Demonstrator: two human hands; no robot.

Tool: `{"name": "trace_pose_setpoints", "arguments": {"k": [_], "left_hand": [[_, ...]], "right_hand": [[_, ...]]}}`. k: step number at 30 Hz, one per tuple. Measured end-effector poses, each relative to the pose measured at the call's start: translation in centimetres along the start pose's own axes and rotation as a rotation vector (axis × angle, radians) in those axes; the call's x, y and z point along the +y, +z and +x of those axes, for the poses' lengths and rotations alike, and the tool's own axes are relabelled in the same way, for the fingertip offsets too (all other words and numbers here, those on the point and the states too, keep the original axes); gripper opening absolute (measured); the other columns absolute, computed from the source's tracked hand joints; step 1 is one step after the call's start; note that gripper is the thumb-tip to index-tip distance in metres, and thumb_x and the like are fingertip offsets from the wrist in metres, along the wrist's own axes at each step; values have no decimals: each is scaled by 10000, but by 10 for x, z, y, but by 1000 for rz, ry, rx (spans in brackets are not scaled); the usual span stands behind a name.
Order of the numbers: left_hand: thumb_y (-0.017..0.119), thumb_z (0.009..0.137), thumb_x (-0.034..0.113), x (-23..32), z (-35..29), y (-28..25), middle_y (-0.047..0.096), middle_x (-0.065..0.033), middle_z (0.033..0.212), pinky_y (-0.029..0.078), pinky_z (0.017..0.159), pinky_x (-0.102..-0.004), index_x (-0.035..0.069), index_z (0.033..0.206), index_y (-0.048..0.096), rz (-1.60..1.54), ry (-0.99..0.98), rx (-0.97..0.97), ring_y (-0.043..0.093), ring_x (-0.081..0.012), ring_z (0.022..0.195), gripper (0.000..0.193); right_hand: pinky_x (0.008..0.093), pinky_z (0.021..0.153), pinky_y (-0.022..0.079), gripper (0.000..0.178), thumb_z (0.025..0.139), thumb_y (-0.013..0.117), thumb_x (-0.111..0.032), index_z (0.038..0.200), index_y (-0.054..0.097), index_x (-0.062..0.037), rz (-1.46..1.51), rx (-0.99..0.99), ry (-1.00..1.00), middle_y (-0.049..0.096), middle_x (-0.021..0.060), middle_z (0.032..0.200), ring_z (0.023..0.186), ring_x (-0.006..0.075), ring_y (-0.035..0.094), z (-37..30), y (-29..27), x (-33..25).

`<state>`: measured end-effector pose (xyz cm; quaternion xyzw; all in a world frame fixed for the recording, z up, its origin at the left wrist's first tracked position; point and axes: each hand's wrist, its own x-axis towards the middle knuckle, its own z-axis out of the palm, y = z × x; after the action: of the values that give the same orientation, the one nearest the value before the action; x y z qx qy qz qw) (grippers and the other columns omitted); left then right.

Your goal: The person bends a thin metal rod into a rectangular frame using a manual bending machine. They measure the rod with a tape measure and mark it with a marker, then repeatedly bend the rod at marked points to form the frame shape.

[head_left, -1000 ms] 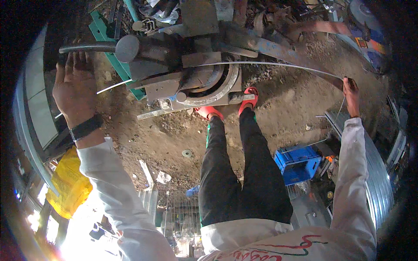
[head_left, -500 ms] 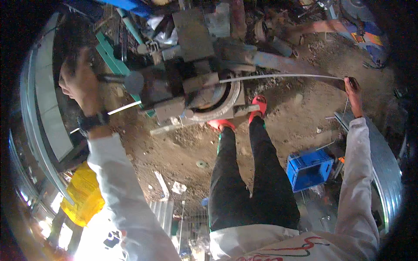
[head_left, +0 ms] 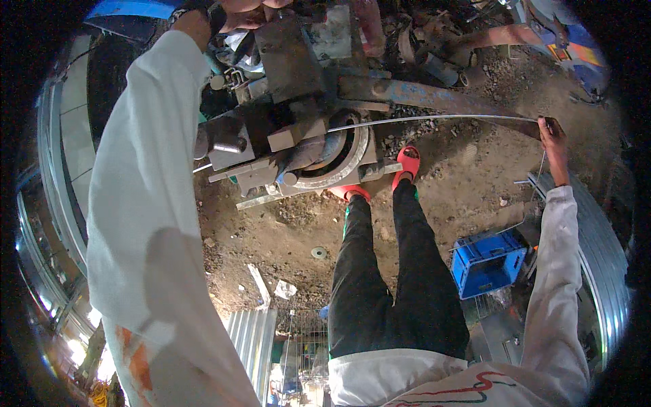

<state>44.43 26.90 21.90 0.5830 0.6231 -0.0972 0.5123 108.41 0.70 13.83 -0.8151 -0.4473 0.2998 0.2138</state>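
Note:
A long thin metal rod runs in a slight bow from a heavy steel machine with a curved ring to my right hand. That hand is closed round the rod's right end. A short piece of rod shows on the machine's left side, under my left sleeve. My left arm reaches far up past the machine. At the top edge, beside the machine's upper block, is my left hand, partly cut off. Its fingers look bent, but what they touch is hidden.
A rusty steel beam extends right behind the rod. A blue crate sits on the dirt floor near my right leg. Corrugated metal sheets lie at the right. My feet in red sandals stand close to the machine.
My left hand has swung up and to the right, from the machine's left side to the top edge. The round-ended lever there has turned down. My right hand keeps its hold on the rod.

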Motion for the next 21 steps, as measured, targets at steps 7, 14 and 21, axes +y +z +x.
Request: {"name": "trace_pose_setpoints", "arguments": {"k": [7, 14, 21], "left_hand": [[608, 964, 397, -59, 45, -19, 603, -129, 746, 487, 620, -390, 62, 1012, 697, 985, 465, 209, 546, -190, 640, 350], [645, 956, 240, -19, -18, 11, 636, -77, 852, 492, 672, -387, 64, 959, 675, -503, 116, -34, 581, -212, 712, 179], [711, 903, 379, 19, -40, 15, 609, -26, 834, 465, 750, -374, 93, 838, 665, -136, -164, 96, 548, -134, 769, 297]], "right_hand": [[234, 479, 274, 370, 895, 684, -471, 927, 643, -105, 18, -9, -51, 428, -77, 630, 533, 37, 367, -6, 18, -29], [251, 472, 304, 383, 863, 705, -497, 863, 643, -119, -53, 2, -19, 484, -65, 634, 529, 56, 408, -2, 1, -6], [242, 482, 269, 338, 908, 671, -451, 918, 652, -114, -43, 22, 18, 437, -82, 620, 533, 35, 366, -6, 4, -14]]}}
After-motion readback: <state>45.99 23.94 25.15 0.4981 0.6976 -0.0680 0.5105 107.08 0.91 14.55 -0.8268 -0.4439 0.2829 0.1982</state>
